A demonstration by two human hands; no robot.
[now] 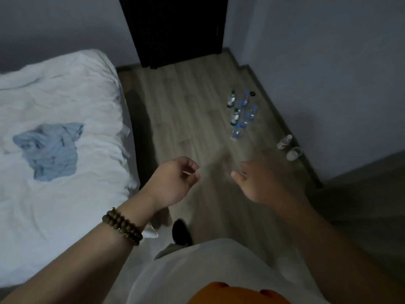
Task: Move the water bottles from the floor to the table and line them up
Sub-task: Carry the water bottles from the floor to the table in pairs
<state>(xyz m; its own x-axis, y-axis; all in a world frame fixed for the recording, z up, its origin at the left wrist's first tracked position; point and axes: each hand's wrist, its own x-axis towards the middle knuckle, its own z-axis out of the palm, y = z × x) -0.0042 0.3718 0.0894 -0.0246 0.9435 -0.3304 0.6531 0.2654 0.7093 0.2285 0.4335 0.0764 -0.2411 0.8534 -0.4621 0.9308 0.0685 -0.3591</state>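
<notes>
I stand over a wooden floor with both arms held out in front of me. My left hand hangs loose, its fingers softly curled inward, and it holds nothing and touches nothing. A double string of brown beads sits on that wrist. My right hand is blurred, but I can make out the thumb spread to the side and the fingers stretched forward. It is released too, with nothing in it.

The water bottles stand upright in a tight cluster on the floor ahead of my right hand, well apart from it and near the wall on the right. Most have blue caps, and two on the left of the cluster, one and another, have dark caps. A small dark round thing lies just beyond them. Closer to the wall, two pale containers lie side by side. They are too blurred to tell what they are.

A bed with a rumpled white sheet fills the left side, and a light blue cloth lies crumpled on it. A dark door stands at the far end of the floor. Below my hands I see my white shirt and one dark shoe.
</notes>
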